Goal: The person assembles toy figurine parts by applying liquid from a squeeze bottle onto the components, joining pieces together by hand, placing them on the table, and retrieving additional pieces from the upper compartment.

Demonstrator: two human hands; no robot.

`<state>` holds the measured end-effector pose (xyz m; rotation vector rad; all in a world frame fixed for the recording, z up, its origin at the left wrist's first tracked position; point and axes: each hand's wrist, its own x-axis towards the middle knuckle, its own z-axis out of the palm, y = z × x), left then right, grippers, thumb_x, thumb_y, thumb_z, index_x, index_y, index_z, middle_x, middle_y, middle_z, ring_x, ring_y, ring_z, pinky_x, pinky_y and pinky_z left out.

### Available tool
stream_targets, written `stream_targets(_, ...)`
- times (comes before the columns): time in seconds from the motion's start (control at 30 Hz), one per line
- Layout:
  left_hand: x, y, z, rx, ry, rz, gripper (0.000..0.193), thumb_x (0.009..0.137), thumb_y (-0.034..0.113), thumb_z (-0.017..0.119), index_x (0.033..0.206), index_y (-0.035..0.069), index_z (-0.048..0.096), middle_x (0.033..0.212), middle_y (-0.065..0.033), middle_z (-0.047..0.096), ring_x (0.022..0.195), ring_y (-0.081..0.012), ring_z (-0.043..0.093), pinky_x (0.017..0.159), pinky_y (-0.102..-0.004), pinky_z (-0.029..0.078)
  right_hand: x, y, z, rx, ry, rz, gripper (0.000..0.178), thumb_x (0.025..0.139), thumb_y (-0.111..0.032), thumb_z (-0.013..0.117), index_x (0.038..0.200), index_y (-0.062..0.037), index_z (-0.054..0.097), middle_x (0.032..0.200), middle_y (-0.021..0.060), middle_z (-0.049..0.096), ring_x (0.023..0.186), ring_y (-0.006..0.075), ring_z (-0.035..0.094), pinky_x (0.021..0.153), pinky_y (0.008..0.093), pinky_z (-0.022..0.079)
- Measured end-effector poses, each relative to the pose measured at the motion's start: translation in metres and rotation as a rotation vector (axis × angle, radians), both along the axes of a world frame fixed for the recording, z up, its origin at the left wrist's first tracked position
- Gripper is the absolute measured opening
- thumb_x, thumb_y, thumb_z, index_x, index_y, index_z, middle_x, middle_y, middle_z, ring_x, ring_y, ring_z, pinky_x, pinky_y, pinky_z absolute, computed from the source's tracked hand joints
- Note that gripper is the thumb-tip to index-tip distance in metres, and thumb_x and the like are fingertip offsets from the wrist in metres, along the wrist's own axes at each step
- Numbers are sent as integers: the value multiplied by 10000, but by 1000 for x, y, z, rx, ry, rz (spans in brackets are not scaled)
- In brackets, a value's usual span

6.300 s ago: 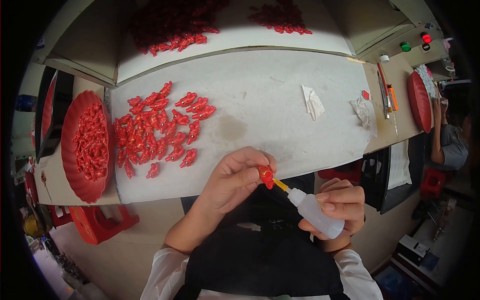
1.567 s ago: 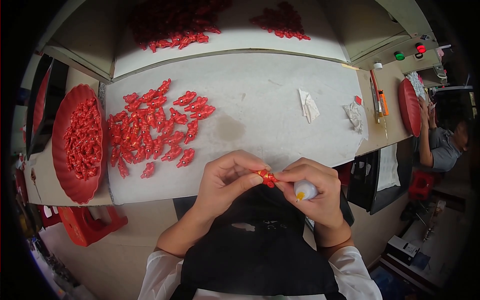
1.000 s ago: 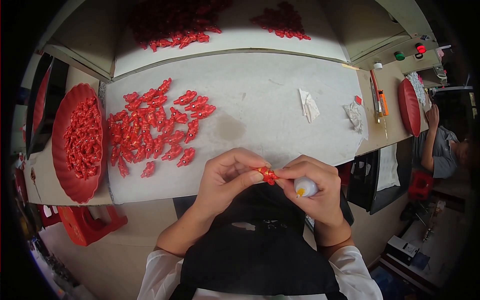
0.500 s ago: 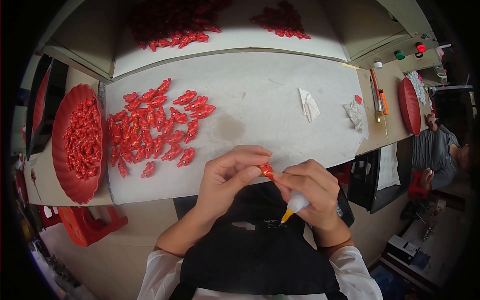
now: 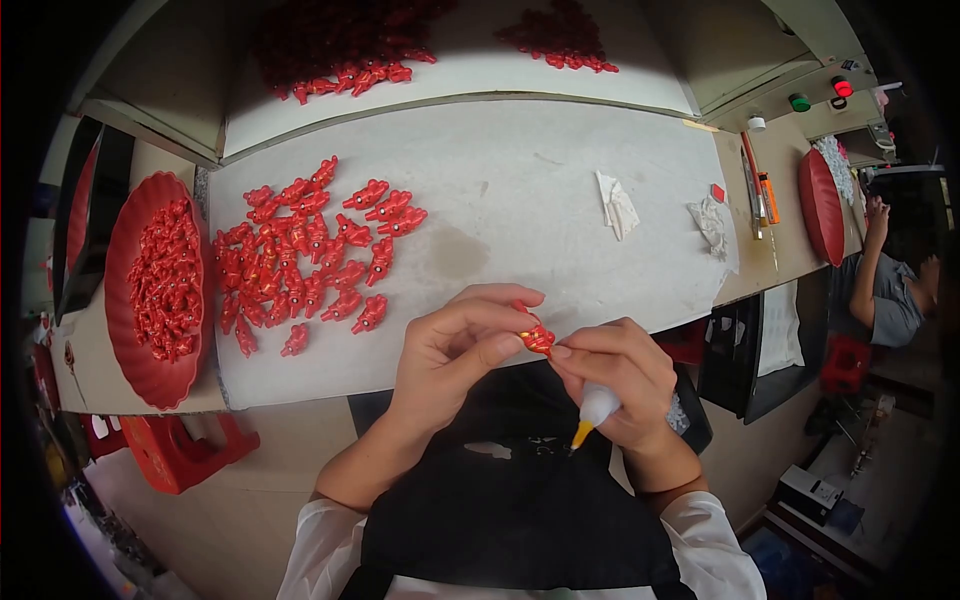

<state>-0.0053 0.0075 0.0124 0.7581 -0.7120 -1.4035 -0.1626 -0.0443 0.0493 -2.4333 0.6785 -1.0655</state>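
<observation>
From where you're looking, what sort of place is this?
Probably a small-goods workshop: red figurines lie spread on the white-covered bench, a scalloped tray is heaped with red pieces, and the right hand holds a nozzle bottle.

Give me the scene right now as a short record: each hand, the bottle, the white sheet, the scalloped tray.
Left hand: pinches a red figurine with gold markings
Right hand: holds the bottle; fingertips at the figurine's near end, exact contact unclear
Bottle: pale, yellow nozzle angled down, away from the figurine
White sheet: loose red figurines on the left, crumpled white papers on the right
Scalloped tray: red, left of the sheet, holding small red pieces
</observation>
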Motion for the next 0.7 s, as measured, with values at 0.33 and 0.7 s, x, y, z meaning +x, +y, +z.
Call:
stream_targets(0.33,-5,0,-6,145,192,-53,143,787,5,544,928,-3,561,864,-56,570,803,-100,542,714,-223,433,-1,-3,7,616,-139,-5,199,646,50,658,831,-10,615,753,91,595,654,161,576,568,222,438)
stream_targets(0.7,-7,-1,-6,202,239,-81,131,792,48,559,917,9,561,819,-57,588,740,-109,554,670,-233,447,-1,0,6,744,-151,-67,176,651,69,613,817,11,601,730,95,586,666,168,568,610,236,429)
